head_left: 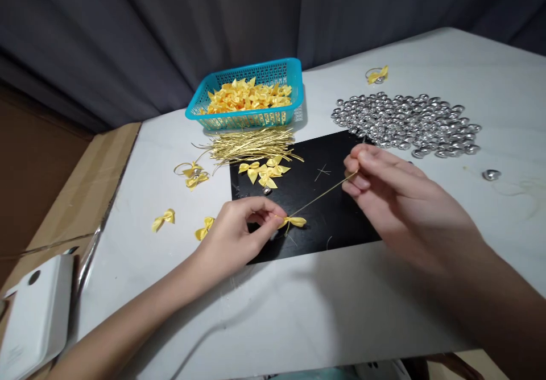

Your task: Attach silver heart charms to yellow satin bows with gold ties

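Observation:
Between thumb and fingers, my left hand point(251, 223) pinches a yellow ribbon bow point(297, 221) just above the black mat point(307, 192). A thin gold cord point(323, 194) runs taut from the bow up to the right. Its far end is pinched in my right hand point(384, 186), whose fingertips are closed at the mat's right side. Several loose yellow bows point(267, 172) lie at the back of the mat with one silver heart bead point(267, 190) in front of them. Another bow point(205, 228) lies beside my left wrist, partly hidden.
A teal basket point(245, 117) full of yellow bows stands at the back, a bundle of gold cords point(251, 144) before it. Silver heart beads point(405, 121) spread at the back right. A finished-looking bow ring point(377, 75) lies behind them. A white device point(42, 306) sits at left.

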`<control>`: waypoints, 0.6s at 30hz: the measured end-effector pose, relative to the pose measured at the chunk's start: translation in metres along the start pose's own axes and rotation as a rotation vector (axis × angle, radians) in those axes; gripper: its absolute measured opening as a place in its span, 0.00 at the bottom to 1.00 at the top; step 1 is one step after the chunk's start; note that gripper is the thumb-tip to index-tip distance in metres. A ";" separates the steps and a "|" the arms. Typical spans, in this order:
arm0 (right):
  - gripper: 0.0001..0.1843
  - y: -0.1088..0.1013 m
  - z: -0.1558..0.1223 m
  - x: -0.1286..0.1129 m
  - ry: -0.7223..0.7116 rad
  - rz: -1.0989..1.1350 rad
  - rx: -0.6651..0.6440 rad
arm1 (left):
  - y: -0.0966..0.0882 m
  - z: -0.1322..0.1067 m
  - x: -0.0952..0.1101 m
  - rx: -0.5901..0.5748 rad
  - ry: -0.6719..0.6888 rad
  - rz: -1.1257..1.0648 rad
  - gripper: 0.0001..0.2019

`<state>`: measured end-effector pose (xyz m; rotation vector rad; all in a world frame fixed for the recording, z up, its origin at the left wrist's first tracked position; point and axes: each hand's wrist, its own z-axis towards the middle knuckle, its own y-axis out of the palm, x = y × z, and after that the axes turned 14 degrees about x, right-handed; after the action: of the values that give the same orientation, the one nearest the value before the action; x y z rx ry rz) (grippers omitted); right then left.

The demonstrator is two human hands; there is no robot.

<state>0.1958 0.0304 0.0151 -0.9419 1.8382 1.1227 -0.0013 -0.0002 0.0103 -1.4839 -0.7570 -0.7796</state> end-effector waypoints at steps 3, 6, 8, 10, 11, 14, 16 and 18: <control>0.10 -0.003 0.002 -0.004 -0.033 0.110 0.043 | -0.002 0.001 0.000 -0.048 -0.061 -0.028 0.07; 0.08 -0.008 0.007 -0.007 -0.060 0.161 0.085 | -0.004 0.002 0.000 -0.084 -0.097 -0.032 0.07; 0.09 -0.010 0.010 -0.009 -0.077 0.176 0.102 | -0.005 0.002 0.000 -0.099 -0.113 -0.031 0.06; 0.10 -0.011 0.012 -0.010 -0.084 0.187 0.113 | -0.005 0.002 0.002 -0.111 -0.137 -0.037 0.06; 0.10 -0.011 0.012 -0.010 -0.076 0.186 0.115 | -0.006 0.002 0.002 -0.119 -0.150 -0.047 0.06; 0.08 -0.009 0.010 -0.007 -0.020 0.163 0.098 | -0.006 0.001 0.004 -0.122 -0.192 -0.098 0.06; 0.06 -0.008 0.009 -0.004 0.008 0.140 0.076 | -0.006 0.001 0.004 -0.116 -0.210 -0.138 0.06; 0.05 -0.007 0.008 -0.001 0.035 0.112 0.053 | -0.007 0.001 0.005 -0.111 -0.216 -0.159 0.05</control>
<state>0.2041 0.0360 0.0114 -0.8426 1.9596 1.1253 -0.0040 0.0007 0.0185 -1.6403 -1.0175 -0.7994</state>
